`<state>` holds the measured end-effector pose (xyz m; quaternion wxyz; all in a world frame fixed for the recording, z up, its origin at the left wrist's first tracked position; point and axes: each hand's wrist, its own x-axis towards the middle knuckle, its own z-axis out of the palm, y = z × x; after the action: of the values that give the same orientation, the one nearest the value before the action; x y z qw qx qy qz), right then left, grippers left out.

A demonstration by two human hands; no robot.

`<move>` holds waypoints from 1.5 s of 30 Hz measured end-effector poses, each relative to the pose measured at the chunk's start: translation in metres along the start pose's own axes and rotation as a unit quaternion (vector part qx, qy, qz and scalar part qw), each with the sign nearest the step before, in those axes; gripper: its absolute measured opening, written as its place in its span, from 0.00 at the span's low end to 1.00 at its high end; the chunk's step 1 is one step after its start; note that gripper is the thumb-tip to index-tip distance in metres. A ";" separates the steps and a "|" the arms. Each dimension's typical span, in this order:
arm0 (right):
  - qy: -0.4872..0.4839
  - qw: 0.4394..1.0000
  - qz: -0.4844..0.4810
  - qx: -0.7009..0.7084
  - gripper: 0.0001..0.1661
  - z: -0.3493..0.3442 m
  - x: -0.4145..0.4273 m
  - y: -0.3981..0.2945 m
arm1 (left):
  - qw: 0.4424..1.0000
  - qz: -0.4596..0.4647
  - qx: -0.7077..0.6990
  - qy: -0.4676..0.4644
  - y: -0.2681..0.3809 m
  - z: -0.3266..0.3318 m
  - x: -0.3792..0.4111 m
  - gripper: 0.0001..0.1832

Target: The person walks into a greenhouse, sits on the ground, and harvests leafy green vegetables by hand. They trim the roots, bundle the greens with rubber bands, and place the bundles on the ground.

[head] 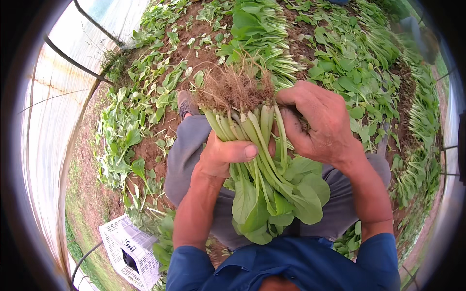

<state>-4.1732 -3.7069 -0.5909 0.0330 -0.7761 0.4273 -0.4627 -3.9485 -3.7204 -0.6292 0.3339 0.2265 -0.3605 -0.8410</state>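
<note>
My left hand (227,154) is wrapped around a bunch of leafy greens (255,131), its thumb across the pale green stems. Fine brown roots (236,85) with soil in them point away from me, and the broad leaves (280,203) hang towards my lap. At the right side of the bunch, my right hand (316,122) has its bent thumb and forefinger by an outer stem, close under the roots. Whether those fingertips pinch the stem is hard to tell.
Long rows of pulled greens (262,36) lie ahead and to the right (364,69). Loose leaves (123,134) litter the brown soil (185,54) at left. A white plastic crate (129,251) stands at lower left. Plastic sheeting (54,98) on dark hoops (72,62) walls the left side.
</note>
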 end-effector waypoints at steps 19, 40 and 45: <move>-0.028 0.992 -0.022 -0.123 0.15 0.000 0.011 -0.010 | 0.996 -0.033 -0.062 0.055 0.005 0.007 0.000 0.33; -0.323 0.816 0.478 0.016 0.29 0.162 -0.288 0.065 | 0.892 0.266 0.202 0.303 0.046 -0.032 -0.031 0.28; 0.079 0.365 0.855 0.359 0.43 0.194 -0.335 0.117 | 0.884 0.242 0.224 0.330 0.041 -0.038 -0.036 0.32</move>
<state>-4.1716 -3.6154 -0.9850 0.6524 0.1306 0.6565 -0.3555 -3.8839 -3.7327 -0.6176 0.5674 0.4655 -0.4520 -0.5070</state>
